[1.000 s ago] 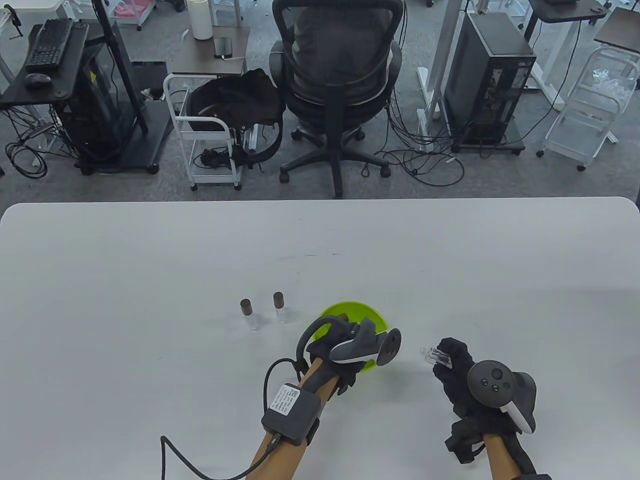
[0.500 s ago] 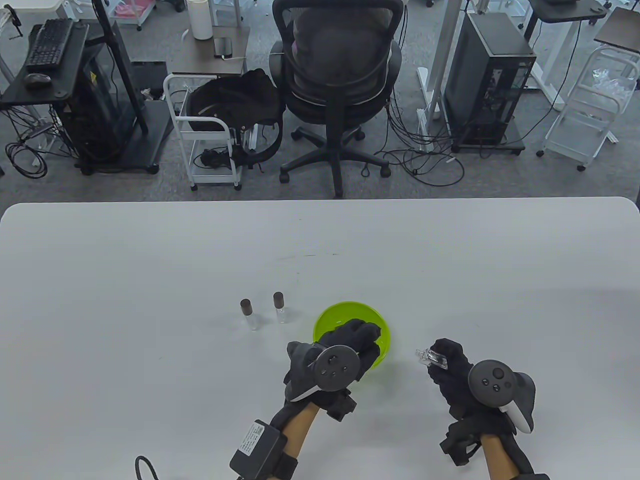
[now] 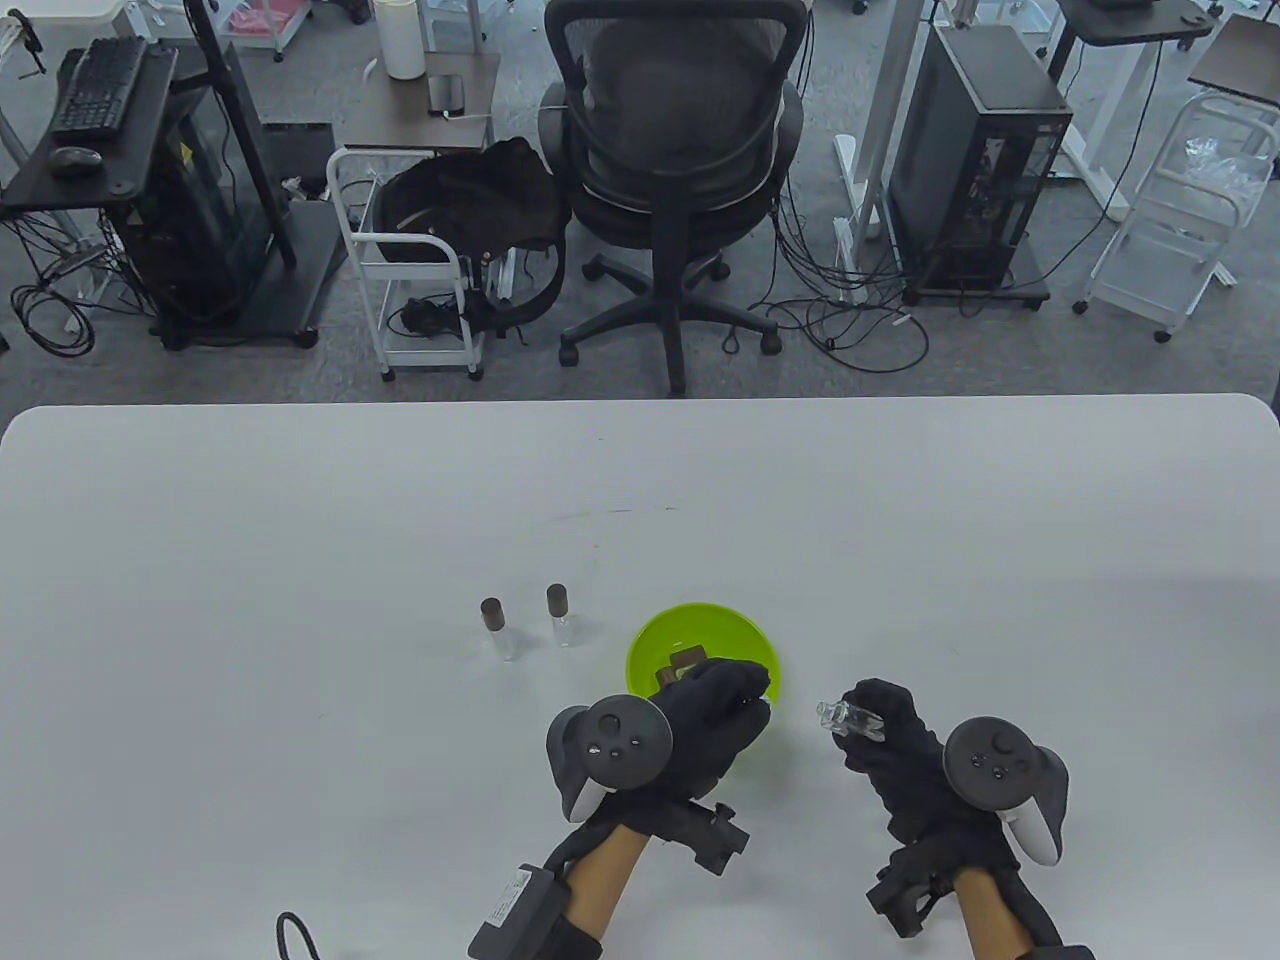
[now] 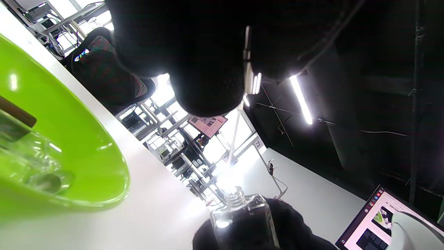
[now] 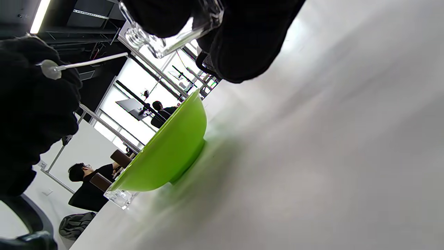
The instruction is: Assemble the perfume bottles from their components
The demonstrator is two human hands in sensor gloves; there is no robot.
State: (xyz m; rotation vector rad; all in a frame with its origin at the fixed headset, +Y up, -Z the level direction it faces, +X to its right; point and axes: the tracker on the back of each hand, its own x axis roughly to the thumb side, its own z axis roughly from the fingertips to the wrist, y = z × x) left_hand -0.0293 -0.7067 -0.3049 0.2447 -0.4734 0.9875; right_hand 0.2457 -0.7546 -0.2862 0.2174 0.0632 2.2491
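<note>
**Clear glass bottle held beside the green bowl**

Clear glass marks the open-necked perfume bottle (image 3: 848, 718), which is gripped in the curled fingers of the right hand (image 3: 905, 765), just right of the green bowl (image 3: 745, 632). A thin white spray tube (image 5: 91, 61) is pinched by the left hand (image 3: 705, 725) over the bowl's near rim. Two capped bottles (image 3: 500, 630) are stood left of the bowl.

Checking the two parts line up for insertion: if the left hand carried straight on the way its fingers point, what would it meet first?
Probably the open neck of the clear bottle held in the right hand. The left hand pinches a spray tube aimed toward that neck, though depth between them is unclear. The green bowl lies beside that line.
</note>
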